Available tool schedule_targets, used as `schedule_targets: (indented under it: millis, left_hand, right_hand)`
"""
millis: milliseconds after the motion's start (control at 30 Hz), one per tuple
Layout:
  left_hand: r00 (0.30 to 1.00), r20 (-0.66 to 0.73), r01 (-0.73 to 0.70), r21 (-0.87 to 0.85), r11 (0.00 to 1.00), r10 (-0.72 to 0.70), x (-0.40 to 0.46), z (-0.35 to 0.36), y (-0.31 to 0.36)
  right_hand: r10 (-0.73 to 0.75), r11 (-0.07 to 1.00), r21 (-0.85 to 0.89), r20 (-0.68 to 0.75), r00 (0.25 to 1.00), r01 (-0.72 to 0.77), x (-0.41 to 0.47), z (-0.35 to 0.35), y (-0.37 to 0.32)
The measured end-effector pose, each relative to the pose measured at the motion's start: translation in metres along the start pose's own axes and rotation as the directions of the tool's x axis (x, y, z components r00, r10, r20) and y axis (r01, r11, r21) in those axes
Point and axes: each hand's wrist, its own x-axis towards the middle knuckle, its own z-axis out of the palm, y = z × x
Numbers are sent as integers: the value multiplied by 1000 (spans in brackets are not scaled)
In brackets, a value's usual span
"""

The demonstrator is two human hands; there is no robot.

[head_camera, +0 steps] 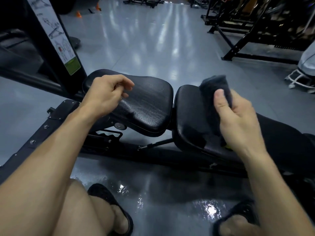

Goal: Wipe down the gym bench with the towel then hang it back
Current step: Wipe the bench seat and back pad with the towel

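1. Floor point(153, 48): glossy grey, strip lights reflected in it. Black racks point(252, 36) far right; a black upright with an exercise chart point(56, 36) stands at left, just behind the bench.
2. Bench point(170, 155): black frame low across the view, carrying 2 padded sections. Seat pad point(146, 106) tilts up at centre; back pad point(189, 116) sits just right of it, a narrow gap between them. Vinyl on both is creased and shiny, so I judge it slick, and a cloth should glide rather than drag.
3. Person: 2 bare forearms reach in, a bare knee and 2 dark sandals point(110, 206) show at the bottom edge.
4. Right hand point(238, 120): fingers curled round the towel, thumb pressed flat on its near face. Firm wrap, nothing loose.
5. Left hand point(109, 92): over the seat pad's left end, fingers loosely bent, holding nothing. Whether the fingertips touch the vinyl, cannot tell.
6. Towel point(216, 89): dark, bunched into a thick wad, top poking above the right hand, lower part down against the back pad. Soft, light, limp; likely to flop open if held by 1 corner. Best gripped as now, wadded in the palm for wiping. For hanging, I would take it by 1 edge with both hands and let it fall open.
7. Stage, my guess: wiping is underway on the back pad. No hook or rail for the towel is in view.
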Motion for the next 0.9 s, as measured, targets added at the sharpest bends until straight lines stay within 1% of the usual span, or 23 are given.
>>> schedule_targets:
  millis: [33,67,100,133,167,200,233,267,300,367,433,500,533,633,700,767,833,900]
  left_hand:
    - [1000,2,0,3,1000,0,0,1,1]
    - [1000,4,-1,4,1000,1,0,1,2]
    - [1000,7,-2,6,1000,2,0,2,3]
    - [1000,8,-2,6,1000,1,0,3,3]
    - [1000,8,-1,4,1000,1,0,3,4]
    - [1000,11,-1,1,1000,1,0,4,4]
    - [1000,15,-2,-2,1000,2,0,4,5]
    - [1000,16,-4,-2,1000,4,0,5,5]
    - [1000,15,-7,1,1000,7,0,5,5]
    - [1000,24,-12,9,1000,12,0,7,7]
    - [999,33,-14,11,1000,13,3,9,9]
    - [999,31,-11,17,1000,10,5,9,7]
    - [999,31,-12,21,1000,11,6,10,6]
    - [999,44,-20,33,999,18,9,15,7]
    - [999,51,-22,32,999,20,12,18,8]
    - [999,51,-22,26,999,20,16,21,6]
    - [998,50,-26,24,999,25,20,24,6]
    - [998,56,-34,21,999,33,24,28,6]
  right_hand:
    - [-93,983,-152,61,994,101,1,5,5]
    - [-138,930,-317,168,976,187,-3,15,13]
    - [-117,836,-476,334,935,274,-9,30,22]
    - [-26,711,-601,497,867,365,-19,47,34]
    - [77,614,-658,599,797,436,-30,60,48]
    - [130,573,-671,641,756,471,-39,67,61]
    - [116,582,-664,639,760,469,-42,69,73]
    - [79,615,-650,614,785,446,-41,68,81]
    - [38,625,-643,592,805,443,-38,66,87]
    - [17,581,-678,564,825,451,-34,68,91]
    - [53,536,-737,517,854,412,-34,78,90]
    - [65,524,-780,438,897,342,-31,93,86]
    - [66,522,-789,417,906,325,-26,100,84]
    - [147,540,-781,455,878,314,-11,113,73]
    - [148,568,-759,474,868,317,-14,112,75]
    - [78,632,-707,464,882,316,-15,101,78]
    - [32,725,-631,431,902,276,-8,90,80]
    - [60,766,-607,398,915,213,4,85,80]
